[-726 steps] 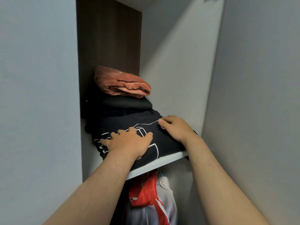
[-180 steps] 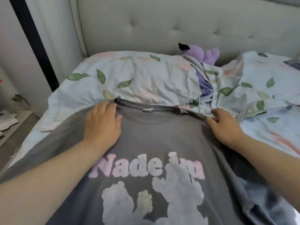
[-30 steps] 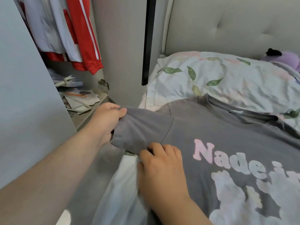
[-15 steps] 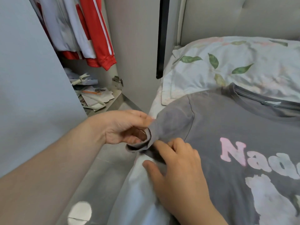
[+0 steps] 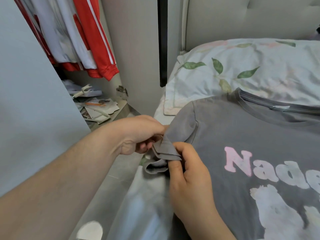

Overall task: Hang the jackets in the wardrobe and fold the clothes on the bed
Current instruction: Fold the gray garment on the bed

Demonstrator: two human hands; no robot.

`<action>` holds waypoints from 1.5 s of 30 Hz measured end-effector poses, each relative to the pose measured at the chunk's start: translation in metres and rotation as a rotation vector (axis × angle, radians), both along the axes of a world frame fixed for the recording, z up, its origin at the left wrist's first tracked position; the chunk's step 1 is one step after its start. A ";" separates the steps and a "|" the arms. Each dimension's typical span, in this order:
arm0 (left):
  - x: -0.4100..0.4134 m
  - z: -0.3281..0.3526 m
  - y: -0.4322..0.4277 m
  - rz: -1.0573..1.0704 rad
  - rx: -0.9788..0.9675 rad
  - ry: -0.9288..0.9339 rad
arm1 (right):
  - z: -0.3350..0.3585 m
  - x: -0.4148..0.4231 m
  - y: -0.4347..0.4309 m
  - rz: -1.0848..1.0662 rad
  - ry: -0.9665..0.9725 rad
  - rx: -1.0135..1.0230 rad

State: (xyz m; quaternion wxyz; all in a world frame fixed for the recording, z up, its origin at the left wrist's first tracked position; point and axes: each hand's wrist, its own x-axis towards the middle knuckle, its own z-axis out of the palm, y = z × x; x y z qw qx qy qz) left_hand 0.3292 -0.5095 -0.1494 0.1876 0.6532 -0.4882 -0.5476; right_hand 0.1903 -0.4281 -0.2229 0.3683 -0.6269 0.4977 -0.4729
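Sleeve-fold step: both hands are working the sleeve point(image 5: 180, 129) of the grey T-shirt point(image 5: 242, 132). The left hand point(image 5: 138, 134) is pinching the bunched cuff with curled fingers and the right hand point(image 5: 190, 179) is pinching the creased edge between thumb and forefinger. It is probably best to be tugging the cuff flat first, then laying it inward along the shoulder seam. The grey T-shirt is lying print-up on the bed point(image 5: 143, 210), collar toward the pillow point(image 5: 259, 66), showing faded fabric and pink lettering.

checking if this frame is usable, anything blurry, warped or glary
Head view: left hand, right hand and the pinched sleeve are sharp; head view: the lower edge and forearm go soft; head view: the wardrobe door leans with lens distortion, one bright patch on the floor.
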 end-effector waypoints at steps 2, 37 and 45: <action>0.001 0.001 -0.002 -0.010 0.031 -0.021 | 0.000 0.000 0.000 0.005 -0.014 -0.015; 0.062 -0.020 -0.095 0.502 -0.454 -0.203 | 0.002 0.006 0.004 0.000 0.251 -0.138; 0.031 -0.091 -0.019 0.556 0.188 0.436 | 0.003 0.006 0.002 -0.012 0.298 -0.165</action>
